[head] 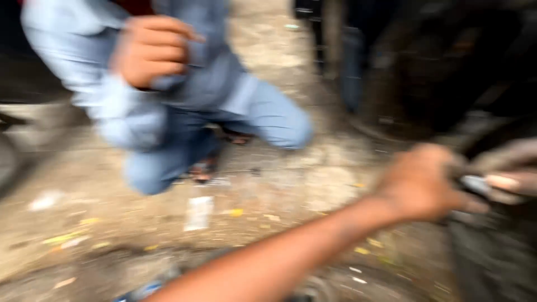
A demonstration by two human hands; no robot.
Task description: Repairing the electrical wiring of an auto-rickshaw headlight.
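super blurry shot, my left hand (422, 182) at 3 o'clock wrapped round a dark tyre (492, 246), right hand (512, 170) pinching a small grey tool (475, 183) beside it, someone in jeans (184, 106) crouching at 11

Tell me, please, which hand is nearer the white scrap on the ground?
Left. The left hand is up and right of the white scrap; the right hand is farther right, at the picture's edge.
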